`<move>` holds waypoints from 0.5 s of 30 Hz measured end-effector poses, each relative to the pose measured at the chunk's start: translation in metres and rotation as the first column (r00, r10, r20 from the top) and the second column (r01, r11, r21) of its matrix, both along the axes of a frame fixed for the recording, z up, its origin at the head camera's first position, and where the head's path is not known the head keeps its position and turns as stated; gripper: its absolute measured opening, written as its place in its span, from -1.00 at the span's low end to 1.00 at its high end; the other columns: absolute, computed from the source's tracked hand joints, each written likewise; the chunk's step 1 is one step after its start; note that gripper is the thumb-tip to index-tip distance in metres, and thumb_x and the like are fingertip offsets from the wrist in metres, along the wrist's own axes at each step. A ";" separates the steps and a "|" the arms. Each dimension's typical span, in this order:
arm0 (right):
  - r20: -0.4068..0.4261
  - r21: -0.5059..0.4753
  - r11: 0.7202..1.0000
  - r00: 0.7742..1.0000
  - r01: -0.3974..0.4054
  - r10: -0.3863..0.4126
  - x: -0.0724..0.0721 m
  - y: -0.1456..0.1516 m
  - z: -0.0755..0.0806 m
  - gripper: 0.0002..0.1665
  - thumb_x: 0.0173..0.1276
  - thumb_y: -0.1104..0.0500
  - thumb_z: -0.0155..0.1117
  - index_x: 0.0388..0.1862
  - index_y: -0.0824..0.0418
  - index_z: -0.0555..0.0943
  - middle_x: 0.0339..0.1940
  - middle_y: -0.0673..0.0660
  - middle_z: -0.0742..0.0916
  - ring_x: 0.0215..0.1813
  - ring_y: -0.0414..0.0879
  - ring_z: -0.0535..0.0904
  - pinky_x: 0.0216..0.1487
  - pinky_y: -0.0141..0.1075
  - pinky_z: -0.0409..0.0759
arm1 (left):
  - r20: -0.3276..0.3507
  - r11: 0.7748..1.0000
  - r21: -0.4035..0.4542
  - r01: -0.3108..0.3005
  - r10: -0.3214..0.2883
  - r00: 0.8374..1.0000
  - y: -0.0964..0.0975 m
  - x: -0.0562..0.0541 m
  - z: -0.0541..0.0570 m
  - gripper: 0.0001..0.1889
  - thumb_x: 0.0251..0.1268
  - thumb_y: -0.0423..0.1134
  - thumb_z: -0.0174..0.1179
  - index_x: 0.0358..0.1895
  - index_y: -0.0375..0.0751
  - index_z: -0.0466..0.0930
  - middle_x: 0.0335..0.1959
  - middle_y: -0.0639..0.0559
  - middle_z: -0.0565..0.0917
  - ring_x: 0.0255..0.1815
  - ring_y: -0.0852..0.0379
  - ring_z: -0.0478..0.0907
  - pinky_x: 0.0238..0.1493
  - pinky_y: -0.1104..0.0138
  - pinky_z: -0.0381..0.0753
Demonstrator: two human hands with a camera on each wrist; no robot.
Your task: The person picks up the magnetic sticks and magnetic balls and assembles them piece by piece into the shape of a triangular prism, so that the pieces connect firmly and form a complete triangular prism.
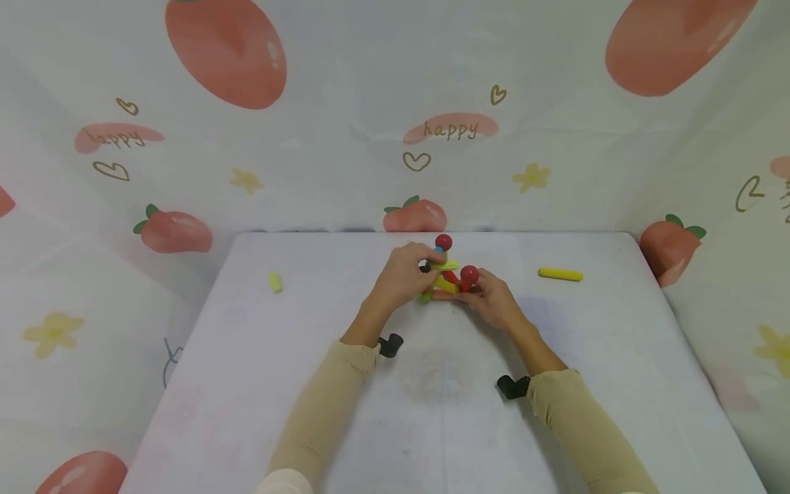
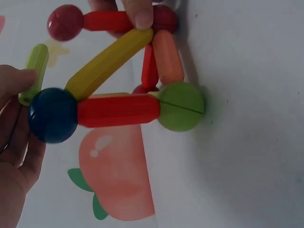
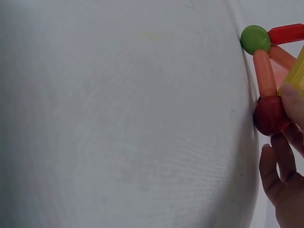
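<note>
A frame of coloured rods and balls stands towards the back of the table. My left hand [image 1: 402,273] pinches a yellow-green rod [image 2: 37,66] beside the frame's blue ball [image 2: 53,115]. From the right, my right hand [image 1: 496,300] holds the frame at a low red ball [image 3: 270,116], its thumb over the end of a yellow rod [image 2: 110,62]. A red rod [image 2: 118,110] joins the blue ball to a green ball [image 2: 180,107]. An orange rod [image 3: 264,73] runs between the green ball and the held red ball. Fingers hide part of the frame.
On the white table [image 1: 432,412], a loose yellow rod [image 1: 560,274] lies to the right and a short yellow-green rod [image 1: 275,282] to the left. A fruit-print cloth [image 1: 345,158] hangs behind the table's back edge. Black wrist-camera pieces [image 1: 513,387] stick out near both cuffs.
</note>
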State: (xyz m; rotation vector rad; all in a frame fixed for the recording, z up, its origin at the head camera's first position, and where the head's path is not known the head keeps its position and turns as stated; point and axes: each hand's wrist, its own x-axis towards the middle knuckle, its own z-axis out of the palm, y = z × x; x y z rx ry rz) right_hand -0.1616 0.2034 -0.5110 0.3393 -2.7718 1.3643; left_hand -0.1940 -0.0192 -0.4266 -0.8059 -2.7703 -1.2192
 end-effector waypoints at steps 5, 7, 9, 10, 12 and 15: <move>0.014 -0.011 1.000 1.000 -0.009 0.009 0.000 0.001 -0.001 -0.62 0.25 0.18 0.53 0.03 0.24 0.70 -0.05 0.18 0.73 0.00 0.12 0.74 0.12 0.01 0.71 | 0.006 0.999 -0.042 0.013 -0.013 1.000 0.007 0.001 0.000 -0.81 0.26 -0.33 0.37 -0.08 -0.07 0.82 -0.10 0.08 0.79 -0.01 0.09 0.61 0.04 0.27 0.68; 0.033 -0.016 1.000 0.999 -0.010 0.010 -0.001 0.001 -0.001 -0.58 0.27 0.17 0.51 0.09 0.24 0.67 -0.03 0.18 0.73 0.02 0.12 0.74 0.14 0.01 0.70 | -0.013 0.998 -0.056 0.014 -0.015 1.000 0.008 0.002 -0.001 -0.80 0.25 -0.34 0.37 -0.09 -0.07 0.82 -0.11 0.09 0.80 -0.01 0.07 0.59 0.05 0.26 0.66; 0.037 -0.009 1.000 0.999 -0.009 0.009 -0.002 0.001 -0.002 -0.57 0.27 0.17 0.51 0.10 0.23 0.67 -0.02 0.18 0.73 0.03 0.12 0.74 0.15 0.01 0.70 | -0.036 0.997 -0.076 0.006 -0.009 0.999 0.008 0.002 -0.002 -0.81 0.25 -0.33 0.39 -0.09 -0.06 0.82 -0.13 0.09 0.79 0.02 0.07 0.55 0.10 0.23 0.63; 0.028 -0.002 1.000 1.000 -0.011 0.011 -0.002 0.001 -0.002 -0.58 0.27 0.17 0.52 0.08 0.23 0.68 -0.02 0.18 0.73 0.03 0.12 0.74 0.14 0.01 0.70 | -0.048 0.996 -0.084 0.003 -0.007 0.999 0.008 0.003 -0.003 -0.81 0.25 -0.32 0.40 -0.09 -0.05 0.82 -0.13 0.09 0.78 0.03 0.06 0.54 0.13 0.20 0.62; 0.011 0.006 1.000 1.000 -0.017 0.017 -0.001 0.001 -0.002 -0.60 0.26 0.17 0.52 0.07 0.23 0.70 -0.03 0.19 0.73 0.02 0.12 0.74 0.13 0.02 0.70 | -0.067 0.995 -0.100 -0.006 -0.001 0.998 0.007 0.004 -0.004 -0.81 0.24 -0.30 0.42 -0.10 -0.02 0.83 -0.15 0.09 0.77 0.07 0.06 0.50 0.17 0.14 0.57; 0.012 0.011 1.000 1.000 -0.013 0.013 -0.001 0.001 -0.001 -0.62 0.26 0.16 0.52 0.04 0.22 0.70 -0.04 0.18 0.73 0.01 0.12 0.74 0.12 0.02 0.70 | -0.092 0.993 -0.120 -0.014 0.003 0.996 0.007 0.005 -0.006 -0.81 0.23 -0.27 0.44 -0.10 0.01 0.83 -0.16 0.11 0.76 0.12 0.06 0.47 0.19 0.08 0.53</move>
